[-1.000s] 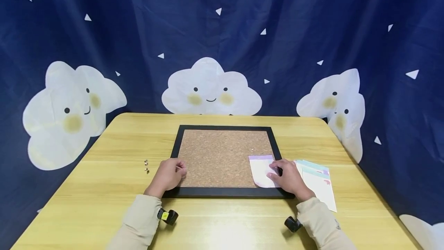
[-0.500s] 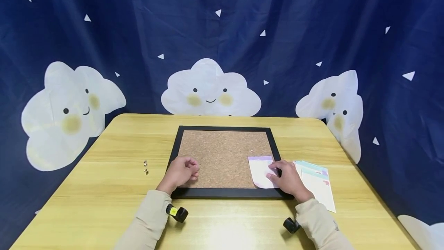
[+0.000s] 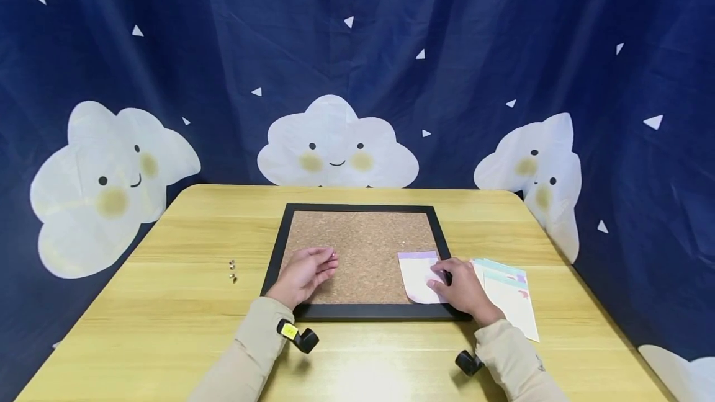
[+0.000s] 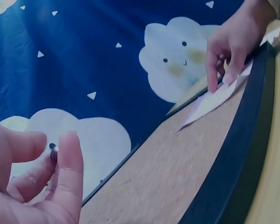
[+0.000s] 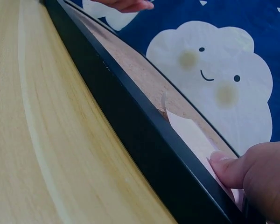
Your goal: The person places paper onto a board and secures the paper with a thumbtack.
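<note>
Raised over the left part of a cork board [image 3: 357, 228], my left hand [image 3: 304, 273] pinches a small shiny thumbtack [image 4: 53, 152] between thumb and fingertips. A white note sheet [image 3: 418, 278] with a purple top strip lies on the board's lower right corner. My right hand [image 3: 466, 287] presses on that sheet's right side, thumb and fingertips apart. In the right wrist view the thumb [image 5: 228, 169] rests on the paper, and a lower corner of it curls up off the board.
Several small metal thumbtacks [image 3: 232, 272] lie on the wooden table [image 3: 167, 315] left of the board. Overlapping note sheets [image 3: 511, 303] with teal strips lie to the right. A black frame [image 3: 385, 312] edges the cork. Behind hangs a blue curtain [image 3: 313, 30] with clouds.
My left hand has moved right from the board's left edge to over the cork, its fingers turning so the thumbtack shows at the tips. My right hand stays on the sheet.
</note>
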### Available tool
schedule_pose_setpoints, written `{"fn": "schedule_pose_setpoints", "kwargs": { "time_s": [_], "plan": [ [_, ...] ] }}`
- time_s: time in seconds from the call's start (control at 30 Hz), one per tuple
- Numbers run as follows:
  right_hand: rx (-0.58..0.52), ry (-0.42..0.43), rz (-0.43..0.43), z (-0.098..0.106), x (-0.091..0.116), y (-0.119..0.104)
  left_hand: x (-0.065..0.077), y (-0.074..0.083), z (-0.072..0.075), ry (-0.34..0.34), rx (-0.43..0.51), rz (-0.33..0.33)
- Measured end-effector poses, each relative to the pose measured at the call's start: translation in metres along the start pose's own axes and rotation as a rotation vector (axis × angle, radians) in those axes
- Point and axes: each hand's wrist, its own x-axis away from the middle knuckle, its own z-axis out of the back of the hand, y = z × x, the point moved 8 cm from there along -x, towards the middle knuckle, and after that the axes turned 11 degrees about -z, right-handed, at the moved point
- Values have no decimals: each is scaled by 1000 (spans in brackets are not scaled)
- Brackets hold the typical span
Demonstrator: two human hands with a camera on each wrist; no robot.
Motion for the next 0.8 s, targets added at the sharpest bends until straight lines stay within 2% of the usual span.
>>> {"fn": "schedule_pose_setpoints", "kwargs": {
  "time_s": [0.23,0.37,0.57,0.67,0.8],
  "plan": [
    [6,6,7,0,1,0,-2,-7,-22,-40,269,78],
    [10,3,3,0,0,0,-1,-8,-31,4,364,112],
    [6,-3,5,1,1,0,-5,-10,-36,149,440,95],
    [9,-20,8,0,1,0,-8,-12,-36,179,447,81],
    [15,-33,4,0,1,1,-10,-12,-38,182,441,81]
  ]
}}
